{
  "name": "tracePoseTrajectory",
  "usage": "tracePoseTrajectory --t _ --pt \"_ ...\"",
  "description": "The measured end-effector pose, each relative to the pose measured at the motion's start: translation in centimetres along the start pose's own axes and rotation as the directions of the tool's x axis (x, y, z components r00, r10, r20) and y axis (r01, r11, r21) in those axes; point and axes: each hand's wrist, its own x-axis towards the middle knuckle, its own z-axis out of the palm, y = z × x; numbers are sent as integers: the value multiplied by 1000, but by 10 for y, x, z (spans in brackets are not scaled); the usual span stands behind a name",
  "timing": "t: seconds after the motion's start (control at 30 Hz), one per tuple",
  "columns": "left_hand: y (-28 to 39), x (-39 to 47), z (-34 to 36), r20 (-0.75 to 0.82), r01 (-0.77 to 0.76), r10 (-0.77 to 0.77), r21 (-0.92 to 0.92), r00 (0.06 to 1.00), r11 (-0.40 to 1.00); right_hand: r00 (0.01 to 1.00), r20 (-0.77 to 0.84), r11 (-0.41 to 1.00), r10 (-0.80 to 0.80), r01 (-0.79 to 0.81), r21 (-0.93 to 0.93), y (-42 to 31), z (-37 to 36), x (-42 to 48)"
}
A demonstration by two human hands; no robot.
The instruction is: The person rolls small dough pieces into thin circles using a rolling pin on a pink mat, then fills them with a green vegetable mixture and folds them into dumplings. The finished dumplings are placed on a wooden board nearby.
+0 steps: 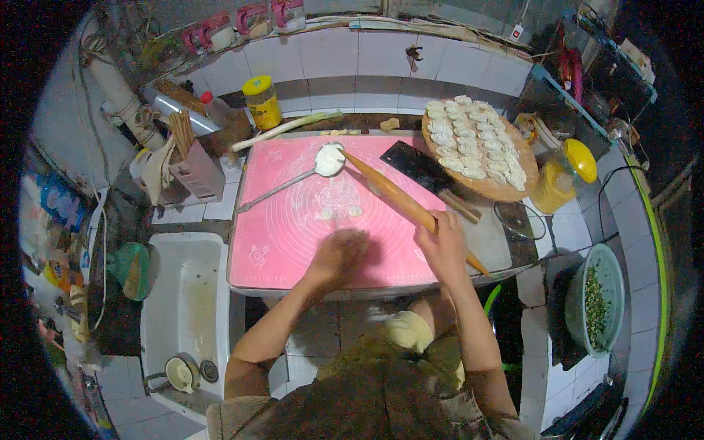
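Observation:
A tapered wooden rolling pin (393,192) lies slantwise in my right hand (444,242), at the right of a pink silicone pastry mat (264,225). My left hand (342,254) is blurred over the mat's near middle; what is under its fingers is hidden. Just beyond it are two small dough pieces (355,211) on floured printed circles. A long-handled metal ladle (283,187) holds white flour (330,159) and lies at the mat's far side, close to the pin's tip. A cleaver (421,170) with a dark blade rests right of the pin.
Dumplings (467,137) cover a round wooden board (484,191) at the far right. A leek stalk (286,131) and a yellow-lidded jar (262,104) stand behind the mat. The sink (165,286) is left; a bowl (616,297) of chopped greens (595,308) is right.

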Motion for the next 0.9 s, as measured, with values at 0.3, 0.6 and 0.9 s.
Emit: tracePoseTrajectory --t 0.3,0.6,0.9 --pt "-18 77 27 -228 -60 239 592 944 803 984 -178 989 -20 -7 -151 12 24 2" --pt "-16 76 31 -193 -42 232 677 953 735 982 -184 982 -38 3 -189 18 26 -2" --pt "-3 76 27 -185 -2 140 596 973 803 990 -140 989 15 -35 -145 16 20 0"
